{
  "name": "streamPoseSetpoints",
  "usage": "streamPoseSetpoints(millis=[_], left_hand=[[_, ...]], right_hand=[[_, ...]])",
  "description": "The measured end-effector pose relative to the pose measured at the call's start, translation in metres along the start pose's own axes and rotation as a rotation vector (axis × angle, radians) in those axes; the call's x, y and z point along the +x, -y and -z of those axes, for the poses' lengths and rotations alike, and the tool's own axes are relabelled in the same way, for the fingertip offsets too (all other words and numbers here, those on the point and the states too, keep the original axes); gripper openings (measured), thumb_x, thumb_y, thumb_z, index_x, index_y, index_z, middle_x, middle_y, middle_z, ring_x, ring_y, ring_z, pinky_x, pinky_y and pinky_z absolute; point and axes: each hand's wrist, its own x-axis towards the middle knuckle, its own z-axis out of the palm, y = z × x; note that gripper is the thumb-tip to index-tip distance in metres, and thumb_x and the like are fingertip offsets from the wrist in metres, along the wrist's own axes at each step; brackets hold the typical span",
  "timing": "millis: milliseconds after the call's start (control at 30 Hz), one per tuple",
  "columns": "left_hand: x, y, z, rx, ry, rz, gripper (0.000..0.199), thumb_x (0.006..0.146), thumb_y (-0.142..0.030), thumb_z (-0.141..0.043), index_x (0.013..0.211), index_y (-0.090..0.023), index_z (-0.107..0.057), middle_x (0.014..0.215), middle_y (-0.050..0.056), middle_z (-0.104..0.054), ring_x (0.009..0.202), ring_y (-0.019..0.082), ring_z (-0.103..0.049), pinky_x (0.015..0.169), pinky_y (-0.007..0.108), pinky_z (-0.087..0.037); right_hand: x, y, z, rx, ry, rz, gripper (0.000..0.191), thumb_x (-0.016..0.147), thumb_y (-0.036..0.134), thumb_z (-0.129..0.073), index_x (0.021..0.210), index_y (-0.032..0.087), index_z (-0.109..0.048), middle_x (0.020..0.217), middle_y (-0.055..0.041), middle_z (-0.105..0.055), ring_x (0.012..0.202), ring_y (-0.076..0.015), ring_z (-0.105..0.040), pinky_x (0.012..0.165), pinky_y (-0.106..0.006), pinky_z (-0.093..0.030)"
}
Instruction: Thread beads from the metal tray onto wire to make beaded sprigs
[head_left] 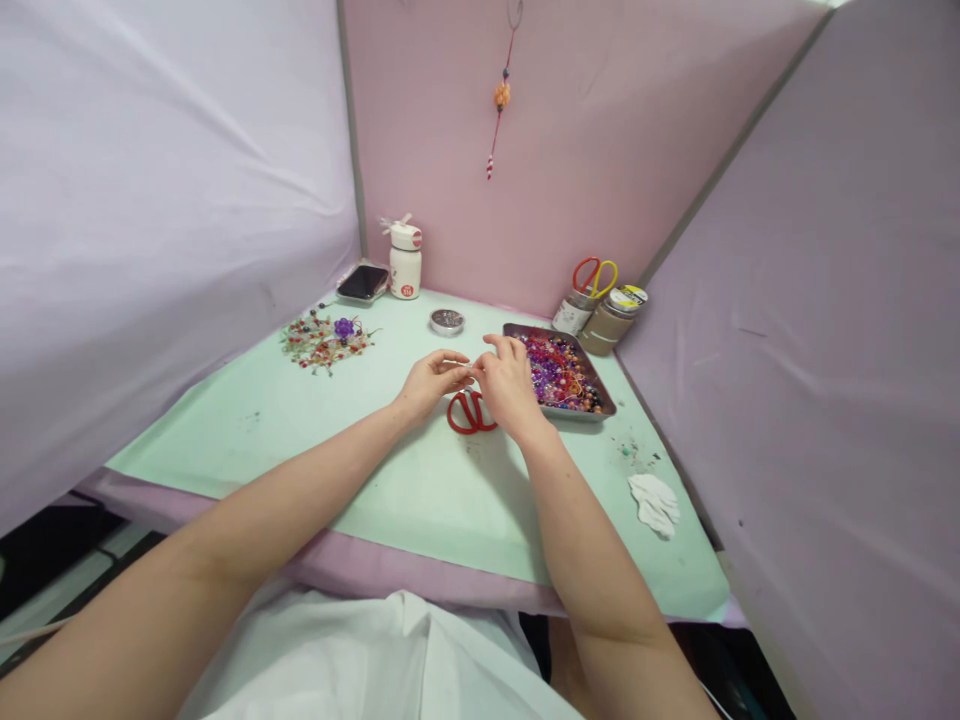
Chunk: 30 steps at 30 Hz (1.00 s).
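My left hand (435, 382) and my right hand (504, 378) meet at the fingertips above the middle of the green tabletop. The fingers of both are pinched together around something too small to make out. Just below them lie scissors with red handles (463, 413), their blades hidden by my hands. Right beside my right hand is a metal tray (609, 408) filled with purple, red and dark beads and some red cord. A small round tin (447, 321) of tiny pieces stands beyond my hands.
At the left lies a pile of beaded strands (319, 345) with a purple flower. A phone (363, 283) and white bottle (406, 265) stand behind it. Back right are a can (572, 313) with scissors and a jar (611, 325). A white cloth (655, 505) lies front right.
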Motion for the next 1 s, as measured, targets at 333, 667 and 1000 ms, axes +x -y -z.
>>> streamPoseSetpoints(millis=[333, 667, 1000], left_hand=[[-0.0028, -0.0035, -0.0021, 0.118, 0.034, -0.027, 0.024, 0.07, -0.029, -0.071, 0.082, -0.017, -0.053, 0.073, 0.004, -0.069, 0.07, 0.016, -0.067, 0.073, 0.033, -0.05], [0.0005, -0.0002, -0.0023, 0.13, 0.029, 0.009, 0.013, 0.081, -0.022, -0.058, 0.078, -0.018, -0.046, 0.072, 0.001, -0.065, 0.067, 0.013, -0.065, 0.066, 0.027, -0.049], [0.0025, -0.0031, -0.0006, 0.069, -0.096, 0.029, 0.011, 0.083, -0.02, -0.054, 0.081, -0.019, -0.044, 0.074, 0.001, -0.066, 0.065, 0.012, -0.064, 0.066, 0.026, -0.047]], right_hand=[[-0.0011, 0.0012, 0.0026, -0.026, 0.043, 0.002, 0.02, 0.089, 0.026, -0.051, 0.086, 0.015, -0.067, 0.137, -0.0146, -0.047, 0.127, -0.0324, -0.033, 0.096, -0.048, -0.038], [-0.001, -0.0019, -0.0006, -0.014, 0.025, 0.016, 0.016, 0.089, 0.026, -0.052, 0.086, 0.016, -0.064, 0.135, -0.0137, -0.048, 0.126, -0.0318, -0.035, 0.095, -0.047, -0.039], [0.0008, -0.0052, 0.003, 0.074, 0.054, -0.07, 0.016, 0.089, 0.028, -0.052, 0.096, 0.018, -0.063, 0.104, -0.011, -0.063, 0.098, -0.0248, -0.052, 0.084, -0.037, -0.042]])
